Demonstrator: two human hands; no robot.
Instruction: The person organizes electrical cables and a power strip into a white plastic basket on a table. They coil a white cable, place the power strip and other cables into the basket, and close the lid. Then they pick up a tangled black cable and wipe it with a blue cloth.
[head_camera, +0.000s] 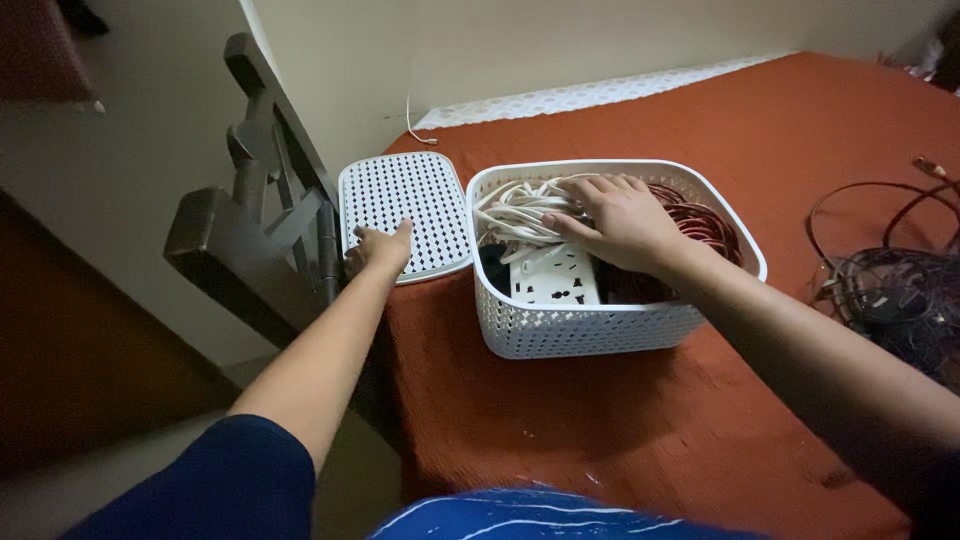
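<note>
**Hands at a white basket of cords on a rust-red cloth**

The table (760, 130) fills most of the view, covered with a rust-red cloth, and a strip of white lace runs along its far edge against a plain pale wall. Left of the basket, past the table's edge, stands a dark wooden chair (250, 230), its back leaning toward the table, with dim floor below it.

The basket (590, 325) sits near the table's left edge. It is white, perforated and rectangular with rounded corners, open at the top, and its long axis runs left to right across the view. Just left of the basket, touching or nearly touching its rim, lies the lid (405, 205), white and dotted with holes; it lies flat, its long axis pointing away from the person, partly over the table's edge.

Well right of the basket a loose tangle of dark cables (890, 290) lies on the cloth.

Inside the basket, a red cord (705, 225) is coiled at the right, a bundle of white cord (520, 210) fills the far left, and a white power strip (555, 275) leans against the near wall.

The right hand (620, 220) presses down on the white cord, fingers spread flat, gripping nothing. The left hand (382, 248) rests on the lid's near edge, fingers curled together over it.
</note>
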